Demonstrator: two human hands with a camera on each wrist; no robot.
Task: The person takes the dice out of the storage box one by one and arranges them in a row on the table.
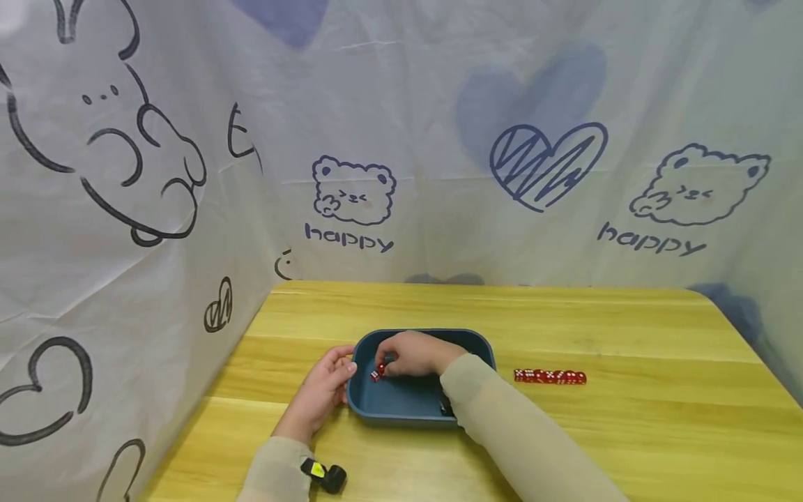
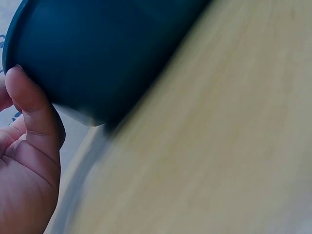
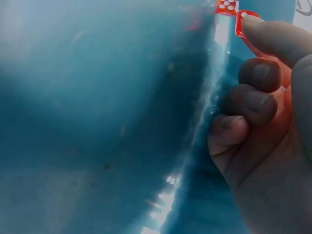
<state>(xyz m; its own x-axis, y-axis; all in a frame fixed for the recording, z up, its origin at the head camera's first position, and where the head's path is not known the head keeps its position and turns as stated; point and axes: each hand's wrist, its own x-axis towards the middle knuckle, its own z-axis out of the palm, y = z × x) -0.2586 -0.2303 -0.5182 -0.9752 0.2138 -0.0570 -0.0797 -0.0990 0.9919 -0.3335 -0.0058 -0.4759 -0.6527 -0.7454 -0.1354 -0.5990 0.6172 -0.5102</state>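
A dark blue rectangular tub (image 1: 401, 420) with rounded corners sits on the wooden table. At its left end my left hand (image 1: 323, 387) grips the wall, thumb at the rim; the left wrist view shows that thumb (image 2: 29, 97) against the outer side. Reaching inside the tub, my right hand (image 1: 414, 353) pinches a red die (image 3: 240, 25) with white pips between thumb and index finger, the other fingers curled in. Another red die (image 3: 227, 7) lies right beside the pinched one, near the tub's left end.
Right of the tub, several red dice (image 1: 550, 376) stand in a straight row on the table (image 1: 627, 432). A printed white cloth (image 1: 439, 230) hangs behind the table and along both sides. A black wrist device (image 1: 326, 476) is on the left sleeve.
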